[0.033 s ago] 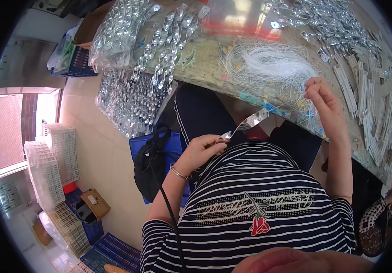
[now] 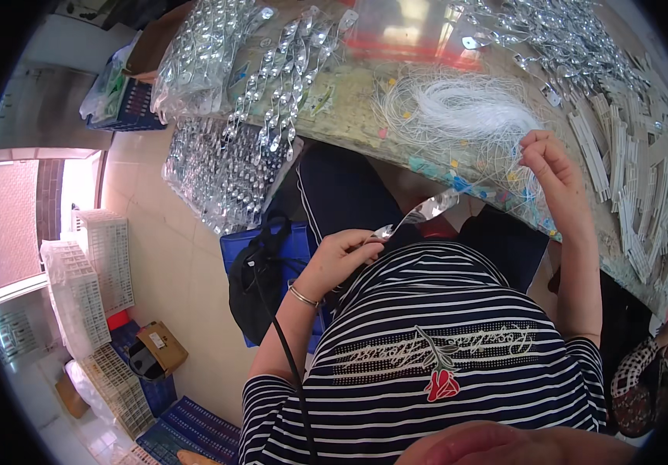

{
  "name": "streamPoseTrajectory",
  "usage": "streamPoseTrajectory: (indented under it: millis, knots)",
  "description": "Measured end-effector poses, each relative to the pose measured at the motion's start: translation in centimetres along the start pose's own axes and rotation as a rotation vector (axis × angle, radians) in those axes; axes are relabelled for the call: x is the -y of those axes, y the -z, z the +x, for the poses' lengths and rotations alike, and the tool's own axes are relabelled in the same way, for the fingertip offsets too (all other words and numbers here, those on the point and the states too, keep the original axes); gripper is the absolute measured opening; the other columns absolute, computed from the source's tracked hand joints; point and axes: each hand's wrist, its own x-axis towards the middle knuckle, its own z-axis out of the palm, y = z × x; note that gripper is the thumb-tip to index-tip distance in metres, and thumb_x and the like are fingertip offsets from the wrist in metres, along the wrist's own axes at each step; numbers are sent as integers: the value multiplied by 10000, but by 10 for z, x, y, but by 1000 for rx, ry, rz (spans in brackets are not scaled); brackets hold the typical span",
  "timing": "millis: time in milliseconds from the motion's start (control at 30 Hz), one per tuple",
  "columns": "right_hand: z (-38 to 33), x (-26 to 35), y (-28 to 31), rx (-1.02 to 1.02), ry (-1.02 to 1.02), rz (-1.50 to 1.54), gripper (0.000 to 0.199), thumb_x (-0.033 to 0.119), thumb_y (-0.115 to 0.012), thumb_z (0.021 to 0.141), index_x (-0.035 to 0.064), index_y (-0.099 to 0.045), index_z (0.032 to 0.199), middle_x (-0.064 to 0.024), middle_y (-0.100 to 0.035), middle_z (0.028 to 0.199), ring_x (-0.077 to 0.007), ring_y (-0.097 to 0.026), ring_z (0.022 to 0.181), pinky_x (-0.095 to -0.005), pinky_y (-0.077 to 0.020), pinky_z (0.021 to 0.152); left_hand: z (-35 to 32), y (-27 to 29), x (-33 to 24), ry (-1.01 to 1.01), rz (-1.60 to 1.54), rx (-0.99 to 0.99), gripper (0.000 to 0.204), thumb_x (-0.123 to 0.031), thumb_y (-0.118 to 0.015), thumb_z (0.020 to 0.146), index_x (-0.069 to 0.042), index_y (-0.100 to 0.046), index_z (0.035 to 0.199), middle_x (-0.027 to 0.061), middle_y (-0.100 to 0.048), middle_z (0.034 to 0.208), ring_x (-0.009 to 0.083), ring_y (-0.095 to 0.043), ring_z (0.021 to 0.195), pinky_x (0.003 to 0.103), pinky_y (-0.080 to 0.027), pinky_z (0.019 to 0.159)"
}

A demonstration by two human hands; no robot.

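Over the lap, below the surface edge: a clear, shiny twisted plastic spiral piece [image 2: 425,211] hangs between the two hands.
Left hand [image 2: 342,260]: clenched, fingertips pinching the lower end of the spiral piece just above the striped shirt; a thin metal bangle [image 2: 301,296] sits on its wrist.
Right hand [image 2: 549,164]: raised at the surface edge, fingertips pinched on a fine white thread; the thread itself is too thin to follow down to the spiral piece.
Spiral piece position: tilted, lower end at the left hand, upper end rising toward the right hand, held in the air and off the surface.
Surface [image 2: 349,116]: patterned greenish top, bent by the lens.
On the surface: a loose tangle of white threads [image 2: 466,108] beside the right hand; flat white strips in rows [image 2: 628,178] to the right; heaps of clear spiral pieces [image 2: 287,70] to the left and far right.
Floor, left: a dark blue bag with black straps [image 2: 264,271] near the left forearm; stacked white plastic crates [image 2: 86,287] farther out.
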Motion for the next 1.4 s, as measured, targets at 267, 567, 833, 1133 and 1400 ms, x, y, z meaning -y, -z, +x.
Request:
streamPoseTrajectory:
  millis: [267,567,833,1133,1400]
  knots:
    - [14,-9,-3,17,-35,-97,135,138,-523,921,29,-569,855,0,-487,1050,-90,-469,929,-234,-373,846,-6,13,-1,-91,35,-96,242,-88,-595,871,-7,-620,1098,27,-637,893,58,-569,722,189,-461,641]
    - [15,-21,-5,49,-76,-142,128,116,-528,912,1,-583,925,-30,-537,1011,-109,-505,928,-245,-393,855,11,55,-21,-230,113,-499,188,-76,-604,862,-4,-633,1033,43,-617,865,81,-558,687,197,-450,628]
    - [13,-27,-1,17,-157,-63,136,130,-528,917,7,-584,935,-21,-541,943,-96,-510,892,-237,-411,802,88,109,-73,-554,843,-974,259,-112,-580,867,7,-602,1096,122,-607,895,212,-555,761,306,-435,682]
    - [40,-63,51,-182,-144,-408,269,230,-556,902,25,-594,1073,-70,-574,995,-154,-537,919,-282,-427,818,139,145,-73,-701,1237,-1062,354,-23,-511,836,-16,-557,1187,231,-563,1122,367,-528,1031,405,-409,881]
    - [104,-143,111,-505,20,-980,296,202,-599,847,37,-591,1093,-185,-562,1042,-274,-559,932,-328,-448,789,125,96,-64,-685,1209,-1044,404,-23,-516,846,-45,-518,1250,228,-456,1286,382,-435,1157,441,-316,987]
